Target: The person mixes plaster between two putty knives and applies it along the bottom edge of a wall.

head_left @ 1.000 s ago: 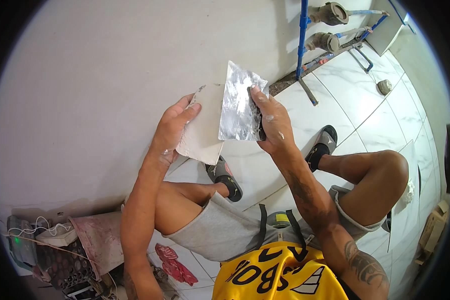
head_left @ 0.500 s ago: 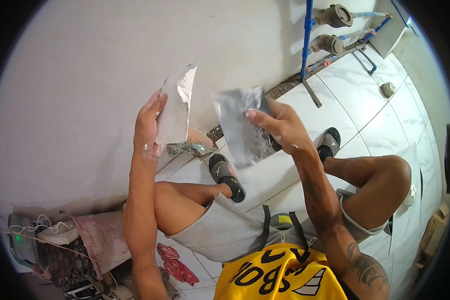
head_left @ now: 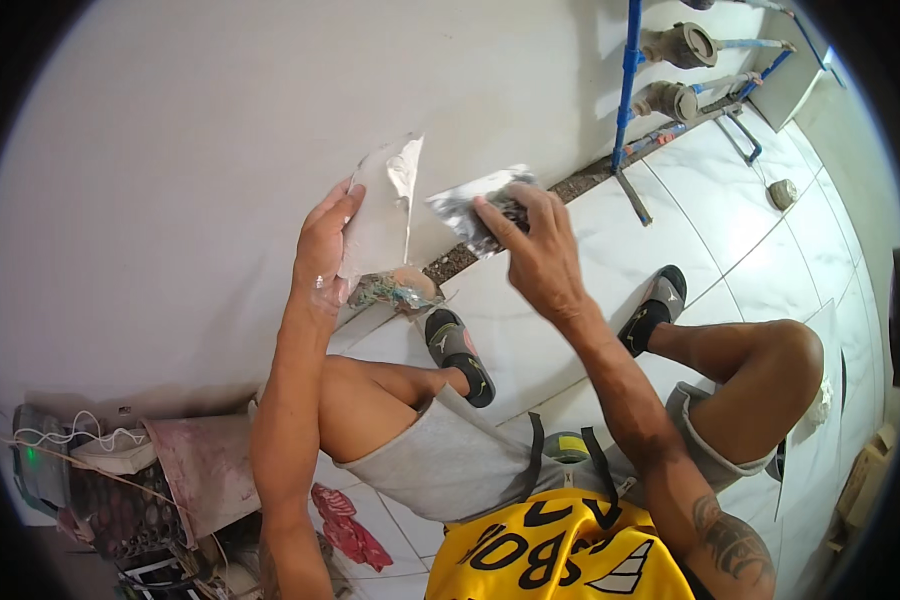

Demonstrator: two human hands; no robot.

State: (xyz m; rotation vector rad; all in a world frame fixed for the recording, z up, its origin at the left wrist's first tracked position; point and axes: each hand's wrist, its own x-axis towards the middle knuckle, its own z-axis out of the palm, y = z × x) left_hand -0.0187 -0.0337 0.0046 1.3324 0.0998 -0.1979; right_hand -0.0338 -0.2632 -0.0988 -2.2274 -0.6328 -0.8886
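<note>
My left hand is closed on the edge of a thin, pale flat plate, tilted up in front of the wall. White putty lies smeared along the plate's upper right edge. To the right, my right hand grips a shiny, flat metal scraper blade, thumb on one face and fingers over the other. The blade is slightly blurred and smudged, and a small gap separates it from the plate. Some white residue marks my left wrist.
Before me rises a pale wall. Blue pipes with valve-like fittings stand at the far right, near a stone on white tiles. A clump of debris sits by my left foot. At left are a stained bucket and a red cloth.
My right hand has turned the scraper from steeply upright to flatter and raised it slightly. The plate in my left hand appears farther right, as the whole view has shifted a little.
</note>
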